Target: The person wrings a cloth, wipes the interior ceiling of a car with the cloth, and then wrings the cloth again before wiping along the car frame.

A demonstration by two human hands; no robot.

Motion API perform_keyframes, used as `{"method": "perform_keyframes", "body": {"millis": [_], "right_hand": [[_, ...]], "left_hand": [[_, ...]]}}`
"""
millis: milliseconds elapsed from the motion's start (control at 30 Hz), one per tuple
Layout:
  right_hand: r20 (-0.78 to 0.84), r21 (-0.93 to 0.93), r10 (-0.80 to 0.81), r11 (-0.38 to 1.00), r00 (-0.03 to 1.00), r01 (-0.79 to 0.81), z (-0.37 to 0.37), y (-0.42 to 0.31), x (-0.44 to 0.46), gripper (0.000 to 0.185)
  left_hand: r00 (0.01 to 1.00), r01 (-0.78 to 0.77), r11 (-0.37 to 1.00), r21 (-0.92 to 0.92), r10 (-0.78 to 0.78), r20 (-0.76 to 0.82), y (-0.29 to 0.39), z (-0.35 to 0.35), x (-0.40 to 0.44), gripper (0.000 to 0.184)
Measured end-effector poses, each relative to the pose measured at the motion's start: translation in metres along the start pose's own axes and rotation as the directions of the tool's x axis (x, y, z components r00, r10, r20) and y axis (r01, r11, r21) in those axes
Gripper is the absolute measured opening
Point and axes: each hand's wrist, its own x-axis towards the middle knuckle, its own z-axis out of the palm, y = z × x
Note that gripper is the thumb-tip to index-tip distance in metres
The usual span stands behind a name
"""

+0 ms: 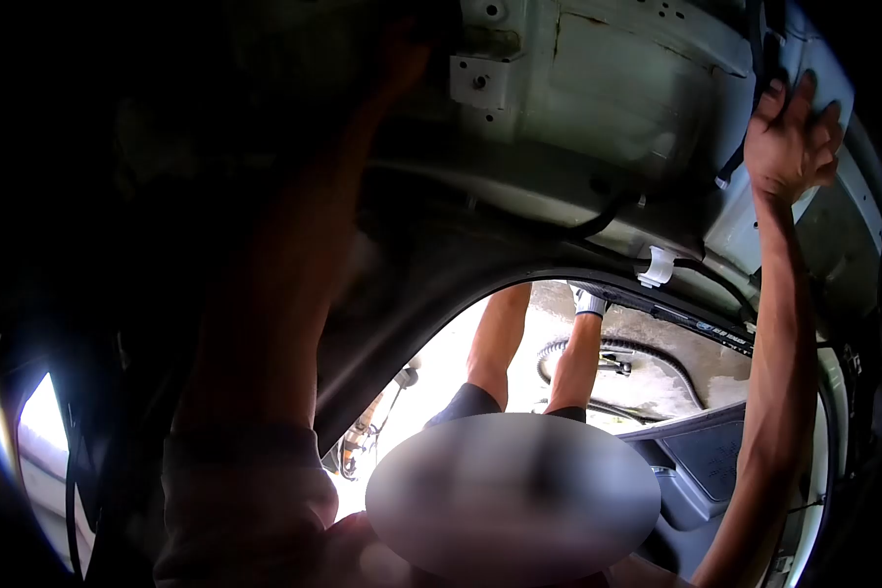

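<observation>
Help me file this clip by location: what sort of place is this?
Probably the inside of a vehicle with its trim partly off: bare metal panelling with bolt holes, a dark cable running along it, and a door beside the bright opening.

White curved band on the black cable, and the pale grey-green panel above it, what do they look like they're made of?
The white curved band may be plastic or tape: it looks smooth and evenly bright, which leaves it open. The pale grey-green panel is probably painted sheet metal with a slight sheen, judging by its pressed shape and punched holes.
</observation>
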Motion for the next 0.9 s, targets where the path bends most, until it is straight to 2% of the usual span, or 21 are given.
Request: {"method": "perform_keyframes", "body": {"millis": [33, 133, 200, 233, 300, 333, 367, 433, 533, 633, 667, 700, 733, 800, 867, 900], "right_hand": [[-0.009, -0.001, 0.008, 1.0, 1.0, -0.008, -0.002, -0.002, 0.0, 0.058], [-0.017, 0.04, 0.047, 0.998, 0.999, -0.046, -0.007, -0.006, -0.002, 0.061], [-0.013, 0.052, 0.051, 0.997, 0.999, -0.05, -0.008, -0.005, -0.002, 0.061], [-0.012, 0.057, 0.047, 0.997, 0.999, -0.047, -0.009, -0.005, -0.002, 0.061], [-0.016, 0.07, 0.051, 0.996, 0.999, -0.05, -0.008, -0.005, -0.001, 0.061], [-0.018, 0.078, 0.054, 0.996, 0.998, -0.052, -0.009, -0.005, -0.001, 0.06], [-0.005, 0.048, 0.047, 0.998, 0.999, -0.046, -0.01, -0.005, -0.001, 0.059], [0.011, -0.006, 0.043, 0.999, 0.999, -0.043, -0.006, -0.002, -0.002, 0.056], [-0.011, -0.013, 0.036, 0.999, 0.999, -0.036, -0.004, -0.001, -0.002, 0.058], [-0.008, -0.028, 0.032, 0.999, 0.999, -0.032, -0.004, -0.001, -0.002, 0.058], [-0.006, -0.04, 0.036, 0.999, 0.999, -0.036, -0.003, -0.001, -0.001, 0.058], [0.004, -0.054, 0.037, 0.998, 0.999, -0.036, -0.003, -0.001, -0.002, 0.058], [0.017, -0.069, 0.033, 0.997, 0.999, -0.031, -0.005, 0.0, -0.003, 0.058], [0.006, -0.06, 0.026, 0.998, 1.0, -0.026, -0.006, -0.002, -0.002, 0.058], [-0.003, -0.058, 0.026, 0.998, 1.0, -0.026, -0.006, -0.003, -0.002, 0.057], [-0.006, -0.058, 0.025, 0.998, 1.0, -0.025, -0.006, -0.002, -0.002, 0.057]], "left_hand": [[0.99, -0.14, 0.98, 0.143, 0.137, 0.029, -0.002, -0.003, -0.004, 0.04], [0.988, -0.132, 0.916, 0.378, 0.09, 0.127, 0.021, -0.014, -0.057, 0.048], [0.981, 0.115, 0.989, 0.088, -0.127, 0.145, 0.015, 0.006, -0.082, 0.049], [0.957, 0.246, 0.967, -0.061, -0.232, 0.175, 0.012, 0.015, -0.094, 0.049], [0.916, 0.297, 0.924, -0.24, -0.205, 0.345, -0.024, 0.024, -0.096, 0.047], [0.888, 0.33, 0.888, -0.321, -0.176, 0.424, -0.02, 0.016, -0.09, 0.047], [0.825, 0.287, 0.945, -0.155, -0.161, 0.542, -0.015, 0.007, -0.088, 0.047], [0.654, 0.103, 0.981, 0.167, -0.193, 0.732, 0.021, -0.032, -0.065, 0.047], [0.743, 0.01, 0.982, 0.189, -0.134, 0.656, 0.012, -0.02, -0.062, 0.046], [0.558, 0.02, 0.938, 0.347, -0.299, 0.775, 0.017, -0.036, -0.04, 0.047], [0.515, 0.059, 0.941, 0.333, -0.314, 0.798, 0.021, -0.046, -0.035, 0.046], [0.519, 0.127, 0.95, 0.284, -0.308, 0.797, 0.025, -0.064, -0.031, 0.045], [0.575, 0.235, 0.952, 0.195, -0.298, 0.762, 0.027, -0.083, -0.026, 0.045], [0.751, 0.397, 0.917, -0.028, -0.307, 0.585, 0.019, -0.111, -0.009, 0.045], [0.902, 0.394, 0.897, -0.201, -0.336, 0.272, 0.002, -0.116, 0.008, 0.046], [0.935, 0.351, 0.906, -0.236, -0.325, 0.14, -0.006, -0.108, 0.015, 0.047]]}}
